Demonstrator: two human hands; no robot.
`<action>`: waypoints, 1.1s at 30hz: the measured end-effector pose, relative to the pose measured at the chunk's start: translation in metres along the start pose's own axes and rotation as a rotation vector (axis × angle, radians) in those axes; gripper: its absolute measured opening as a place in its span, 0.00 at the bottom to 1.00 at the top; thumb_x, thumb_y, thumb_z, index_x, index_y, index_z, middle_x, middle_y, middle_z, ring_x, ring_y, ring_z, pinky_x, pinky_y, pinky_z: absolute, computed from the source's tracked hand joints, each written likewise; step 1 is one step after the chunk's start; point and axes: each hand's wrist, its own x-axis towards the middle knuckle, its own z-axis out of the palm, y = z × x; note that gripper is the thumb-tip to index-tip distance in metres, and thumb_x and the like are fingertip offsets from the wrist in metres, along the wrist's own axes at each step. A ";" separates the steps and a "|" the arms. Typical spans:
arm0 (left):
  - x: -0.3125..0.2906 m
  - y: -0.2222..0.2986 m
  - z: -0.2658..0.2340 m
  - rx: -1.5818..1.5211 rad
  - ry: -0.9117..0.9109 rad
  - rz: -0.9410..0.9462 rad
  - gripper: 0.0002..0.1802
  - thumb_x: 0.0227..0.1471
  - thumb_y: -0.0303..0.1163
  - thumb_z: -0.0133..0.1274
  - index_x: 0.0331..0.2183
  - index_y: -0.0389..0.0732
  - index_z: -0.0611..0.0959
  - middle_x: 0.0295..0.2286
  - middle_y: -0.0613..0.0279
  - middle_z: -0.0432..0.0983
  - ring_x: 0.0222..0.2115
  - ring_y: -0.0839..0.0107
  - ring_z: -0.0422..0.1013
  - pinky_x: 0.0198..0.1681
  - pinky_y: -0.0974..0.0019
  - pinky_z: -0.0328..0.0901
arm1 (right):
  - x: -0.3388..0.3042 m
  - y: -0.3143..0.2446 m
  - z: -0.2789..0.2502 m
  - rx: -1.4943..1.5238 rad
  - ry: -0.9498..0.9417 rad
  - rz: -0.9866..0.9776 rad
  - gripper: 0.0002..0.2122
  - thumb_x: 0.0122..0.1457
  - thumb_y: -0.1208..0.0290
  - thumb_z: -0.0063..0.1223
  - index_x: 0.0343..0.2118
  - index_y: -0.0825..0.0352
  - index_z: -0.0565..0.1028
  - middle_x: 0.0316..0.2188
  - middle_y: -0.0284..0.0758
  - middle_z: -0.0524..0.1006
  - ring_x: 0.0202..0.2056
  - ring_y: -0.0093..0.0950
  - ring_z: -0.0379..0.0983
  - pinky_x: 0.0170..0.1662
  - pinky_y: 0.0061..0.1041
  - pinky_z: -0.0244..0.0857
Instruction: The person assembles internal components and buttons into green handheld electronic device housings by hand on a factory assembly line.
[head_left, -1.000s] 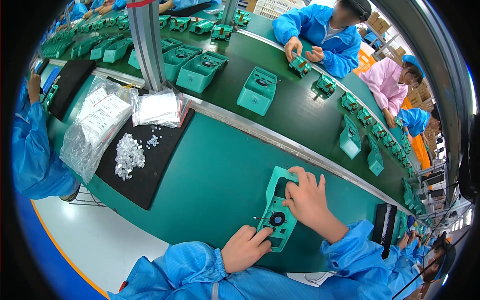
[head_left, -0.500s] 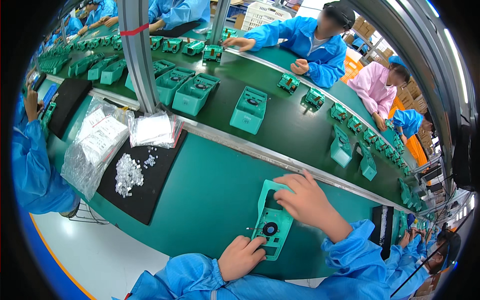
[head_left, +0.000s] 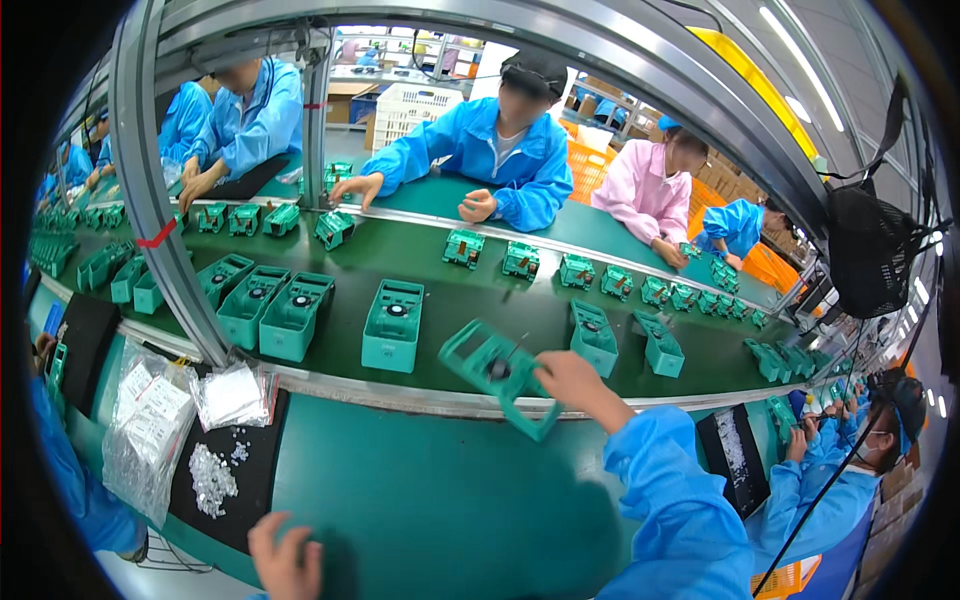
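Observation:
My right hand [head_left: 568, 380] grips a teal plastic housing [head_left: 497, 371] with a small round part in its middle and holds it tilted in the air, just above the metal rail [head_left: 330, 378] at the near edge of the conveyor belt [head_left: 470, 300]. My left hand [head_left: 286, 556] rests low on the green worktable [head_left: 420, 500] near its front edge, fingers apart, holding nothing. A black mat [head_left: 225, 490] with a heap of small clear parts [head_left: 208, 478] lies just left of that hand.
Several teal housings [head_left: 392, 325] stand on the belt. Clear plastic bags [head_left: 150, 420] lie at the left on the mat. A slanted metal post [head_left: 150, 180] rises at the left. Workers in blue and pink coats sit across the belt and to my right.
My right hand has lifted the housing off the table and carried it up toward the belt. My left hand has let go and drawn back to the front edge. My head has tilted up.

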 end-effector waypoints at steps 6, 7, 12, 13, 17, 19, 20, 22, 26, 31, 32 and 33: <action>0.006 -0.062 -0.009 0.278 0.116 -0.389 0.16 0.39 0.19 0.52 0.36 0.36 0.73 0.40 0.53 0.65 0.40 0.54 0.62 0.44 0.59 0.57 | 0.053 0.069 0.018 -0.086 0.243 0.300 0.13 0.51 0.63 0.51 0.28 0.71 0.73 0.30 0.49 0.75 0.35 0.48 0.71 0.39 0.43 0.65; 0.005 -0.066 -0.010 0.280 0.092 -0.405 0.16 0.39 0.19 0.53 0.36 0.36 0.74 0.39 0.53 0.65 0.39 0.53 0.62 0.43 0.58 0.58 | 0.058 0.065 0.021 -0.105 0.255 0.368 0.14 0.51 0.62 0.52 0.27 0.72 0.73 0.30 0.49 0.75 0.35 0.48 0.72 0.38 0.42 0.66; 0.004 -0.073 -0.011 0.325 0.084 -0.362 0.12 0.36 0.21 0.56 0.30 0.38 0.77 0.33 0.55 0.68 0.35 0.55 0.65 0.38 0.58 0.60 | 0.086 -0.040 0.041 -0.200 0.481 0.191 0.17 0.53 0.55 0.51 0.28 0.69 0.75 0.31 0.46 0.76 0.37 0.39 0.73 0.39 0.34 0.67; 0.006 -0.074 -0.011 0.324 0.099 -0.347 0.11 0.36 0.22 0.57 0.28 0.39 0.77 0.31 0.56 0.69 0.33 0.55 0.65 0.36 0.58 0.60 | 0.096 -0.058 0.048 0.042 0.287 0.224 0.19 0.53 0.53 0.50 0.28 0.69 0.75 0.29 0.45 0.76 0.35 0.38 0.74 0.39 0.34 0.67; 0.020 -0.076 -0.005 0.303 0.128 -0.304 0.08 0.33 0.24 0.59 0.23 0.40 0.78 0.25 0.57 0.70 0.28 0.55 0.67 0.30 0.56 0.61 | 0.127 -0.077 0.075 0.497 -0.097 0.204 0.20 0.48 0.58 0.51 0.17 0.75 0.74 0.17 0.42 0.76 0.18 0.34 0.75 0.26 0.31 0.70; 0.025 -0.073 -0.009 0.279 0.095 -0.304 0.08 0.33 0.25 0.59 0.23 0.41 0.78 0.25 0.57 0.70 0.28 0.55 0.67 0.30 0.57 0.61 | 0.135 -0.064 0.082 0.383 0.030 0.123 0.14 0.44 0.67 0.48 0.17 0.77 0.73 0.18 0.51 0.74 0.22 0.43 0.75 0.27 0.38 0.67; 0.029 -0.070 -0.007 0.240 0.069 -0.299 0.08 0.34 0.25 0.59 0.24 0.41 0.78 0.25 0.57 0.70 0.28 0.56 0.67 0.31 0.57 0.61 | 0.136 -0.048 0.080 0.205 0.093 0.069 0.12 0.43 0.69 0.48 0.17 0.76 0.72 0.21 0.53 0.73 0.28 0.48 0.73 0.30 0.40 0.65; 0.026 -0.068 -0.013 0.229 0.072 -0.310 0.09 0.35 0.25 0.59 0.26 0.41 0.79 0.26 0.59 0.71 0.29 0.57 0.67 0.32 0.59 0.61 | 0.109 -0.053 0.069 0.184 0.327 -0.220 0.06 0.44 0.76 0.47 0.25 0.72 0.73 0.25 0.49 0.73 0.31 0.49 0.70 0.35 0.42 0.62; 0.022 -0.064 -0.022 0.223 0.090 -0.338 0.09 0.35 0.25 0.59 0.26 0.42 0.79 0.27 0.62 0.71 0.28 0.59 0.67 0.32 0.60 0.62 | 0.043 -0.081 0.027 0.039 0.096 -0.536 0.08 0.40 0.82 0.49 0.25 0.64 0.74 0.26 0.38 0.74 0.35 0.39 0.69 0.36 0.36 0.60; 0.016 -0.064 -0.031 0.254 0.089 -0.348 0.09 0.36 0.25 0.58 0.27 0.43 0.79 0.27 0.63 0.70 0.29 0.60 0.67 0.33 0.62 0.62 | -0.019 -0.096 0.024 -0.215 0.046 -0.985 0.07 0.41 0.76 0.53 0.24 0.54 0.73 0.30 0.24 0.73 0.41 0.29 0.68 0.37 0.30 0.60; 0.012 -0.065 -0.032 0.260 0.088 -0.349 0.09 0.36 0.25 0.58 0.27 0.43 0.79 0.27 0.63 0.70 0.29 0.60 0.67 0.33 0.62 0.62 | -0.025 -0.097 0.028 -0.209 0.047 -0.987 0.07 0.41 0.76 0.53 0.24 0.54 0.73 0.30 0.24 0.73 0.41 0.29 0.68 0.37 0.30 0.60; 0.010 -0.069 -0.029 0.245 0.087 -0.371 0.08 0.36 0.24 0.57 0.26 0.42 0.79 0.28 0.62 0.70 0.29 0.60 0.67 0.34 0.62 0.62 | -0.029 -0.098 0.030 -0.223 0.068 -1.033 0.07 0.41 0.75 0.53 0.24 0.54 0.73 0.32 0.24 0.73 0.43 0.30 0.68 0.38 0.31 0.61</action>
